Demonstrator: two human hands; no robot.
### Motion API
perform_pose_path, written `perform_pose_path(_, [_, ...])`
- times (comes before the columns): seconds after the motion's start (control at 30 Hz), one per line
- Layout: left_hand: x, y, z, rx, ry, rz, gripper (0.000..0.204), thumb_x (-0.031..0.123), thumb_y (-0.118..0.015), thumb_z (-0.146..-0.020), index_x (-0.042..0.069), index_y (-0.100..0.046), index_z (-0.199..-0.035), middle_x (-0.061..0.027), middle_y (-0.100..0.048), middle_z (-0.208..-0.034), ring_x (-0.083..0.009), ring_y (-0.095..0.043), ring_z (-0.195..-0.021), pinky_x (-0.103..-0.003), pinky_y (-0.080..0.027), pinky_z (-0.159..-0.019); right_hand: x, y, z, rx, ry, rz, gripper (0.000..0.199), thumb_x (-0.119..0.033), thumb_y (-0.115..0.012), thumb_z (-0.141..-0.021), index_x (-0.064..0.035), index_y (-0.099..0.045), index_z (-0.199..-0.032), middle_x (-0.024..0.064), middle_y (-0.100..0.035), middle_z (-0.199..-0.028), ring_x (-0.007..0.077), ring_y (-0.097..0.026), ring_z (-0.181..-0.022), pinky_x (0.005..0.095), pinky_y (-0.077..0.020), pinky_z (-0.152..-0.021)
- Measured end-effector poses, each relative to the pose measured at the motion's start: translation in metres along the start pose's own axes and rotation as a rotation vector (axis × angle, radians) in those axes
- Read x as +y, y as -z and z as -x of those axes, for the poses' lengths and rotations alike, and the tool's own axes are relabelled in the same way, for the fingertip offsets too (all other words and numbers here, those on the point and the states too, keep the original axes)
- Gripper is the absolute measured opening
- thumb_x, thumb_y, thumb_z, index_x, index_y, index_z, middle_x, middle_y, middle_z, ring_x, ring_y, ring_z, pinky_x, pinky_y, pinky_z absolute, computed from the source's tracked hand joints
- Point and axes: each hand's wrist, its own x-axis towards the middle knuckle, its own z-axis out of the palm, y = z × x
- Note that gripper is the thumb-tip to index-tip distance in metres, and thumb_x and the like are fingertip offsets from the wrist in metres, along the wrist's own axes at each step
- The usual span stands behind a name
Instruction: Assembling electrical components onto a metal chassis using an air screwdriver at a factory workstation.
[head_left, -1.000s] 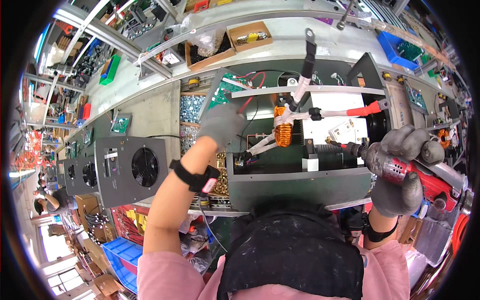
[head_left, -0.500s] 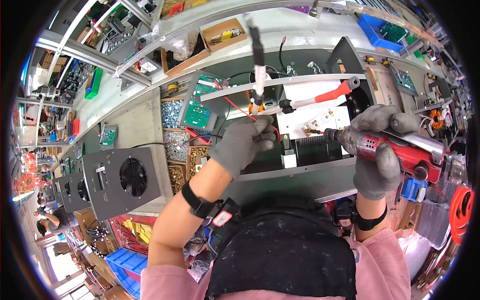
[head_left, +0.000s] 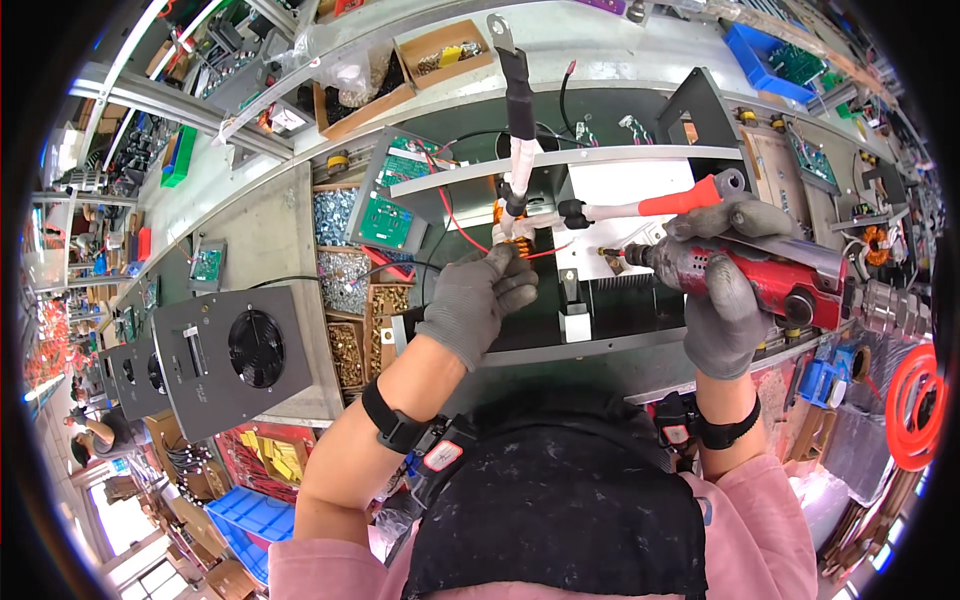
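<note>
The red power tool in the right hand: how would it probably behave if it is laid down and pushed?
The red power tool would probably feel heavy, given its bulky body and metal fitting. Its rounded barrel suggests it might roll. It looks rigid, so likely would not bend.

Daylight glares through windows (head_left: 122, 516) at the lower left of a crowded workshop, where cardboard boxes (head_left: 228, 580) stand near a blue plastic crate (head_left: 240, 502). A glowing strip light (head_left: 44, 388) shows at the far left; pale metal framing (head_left: 150, 110) stands beside a long white worktop (head_left: 590, 55).
</note>
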Motion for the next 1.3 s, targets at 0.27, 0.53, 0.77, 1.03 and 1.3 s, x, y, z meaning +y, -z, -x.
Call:
perform_pose_path(0.27, [-0.002,0.006,-0.005,0.006,0.015,-0.011,0.027,0.017,-0.050,-0.095,-0.002,-0.053,-0.113,-0.0125,-0.059,-0.102,-0.0207,-0.062,-0.087,-0.030,-0.056,-0.068,0.019,-0.011,0.000,-0.008,-0.076,-0.049,0.039,-0.015,-0.065,-0.074,-0.0031,-0.049,-0.107,0.0174,-0.063,-0.090,0.0266,-0.062,-0.082,0.0402,-0.0497,-0.081])
perform_pose_path(0.53, [-0.002,0.006,-0.004,-0.017,0.004,0.015,0.023,0.017,-0.050,-0.095,-0.002,-0.054,-0.108,-0.0124,-0.060,-0.098,-0.0213,-0.062,-0.084,-0.029,-0.055,-0.067,0.031,-0.016,0.006,-0.149,-0.001,-0.095,0.038,-0.003,-0.066,-0.078,-0.0058,-0.046,-0.110,0.0151,-0.060,-0.097,0.0193,-0.062,-0.084,0.0323,-0.0556,-0.074])
perform_pose_path(0.77, [0.001,0.007,0.002,-0.015,0.029,0.029,0.017,0.015,-0.049,-0.095,0.001,-0.054,-0.102,-0.0112,-0.060,-0.094,-0.0203,-0.062,-0.082,-0.029,-0.055,-0.065,0.026,-0.020,0.005,-0.201,-0.036,-0.038,0.035,0.004,-0.063,-0.077,-0.0023,-0.048,-0.108,0.0142,-0.062,-0.098,0.0199,-0.062,-0.089,0.0331,-0.0537,-0.079])
perform_pose_path(1.03, [-0.002,0.010,-0.004,-0.028,0.008,0.069,0.018,0.017,-0.050,-0.096,0.002,-0.054,-0.103,-0.0102,-0.060,-0.093,-0.0197,-0.062,-0.081,-0.029,-0.055,-0.064,0.018,-0.045,0.001,-0.166,-0.160,0.123,0.033,0.010,-0.062,-0.077,-0.0022,-0.051,-0.105,0.0102,-0.062,-0.098,0.0156,-0.062,-0.089,0.0288,-0.0513,-0.081])
perform_pose_path(1.3, [-0.001,0.011,-0.004,-0.048,-0.006,0.098,0.020,0.019,-0.051,-0.096,0.001,-0.053,-0.104,-0.0108,-0.060,-0.092,-0.0193,-0.062,-0.080,-0.029,-0.055,-0.063,0.015,-0.057,-0.002,-0.337,-0.151,0.247,0.028,0.010,-0.060,-0.075,-0.0002,-0.056,-0.101,0.0090,-0.059,-0.097,0.0159,-0.060,-0.086,0.0276,-0.0489,-0.075])
